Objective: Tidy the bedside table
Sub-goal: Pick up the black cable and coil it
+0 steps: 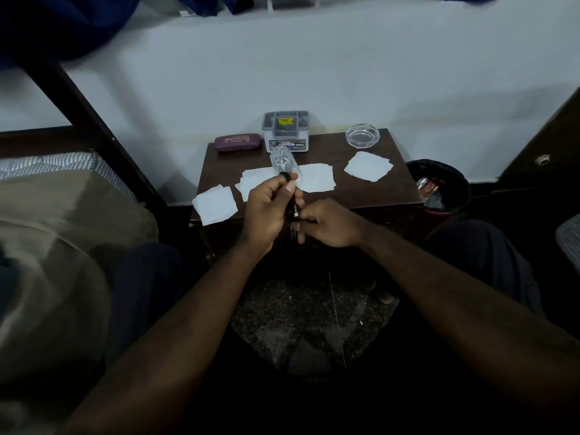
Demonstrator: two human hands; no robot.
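head camera looks down, close over the bedside table point(370, 196).

You are holding a slim dark pen-like item point(294, 205) nearly upright, your left hand point(270, 211) gripping its top, your right hand point(329, 222) pinching its bottom. White paper sheets point(317, 180) are lying scattered just beyond both hands.

Read "OPEL" on front label of grey organiser box point(285, 133). Made out "OPTICALS" in gold on purple glasses case point(237, 142); word before it too blurred. Noted dark print on yellow sticker point(285, 121) inside box, illegible.
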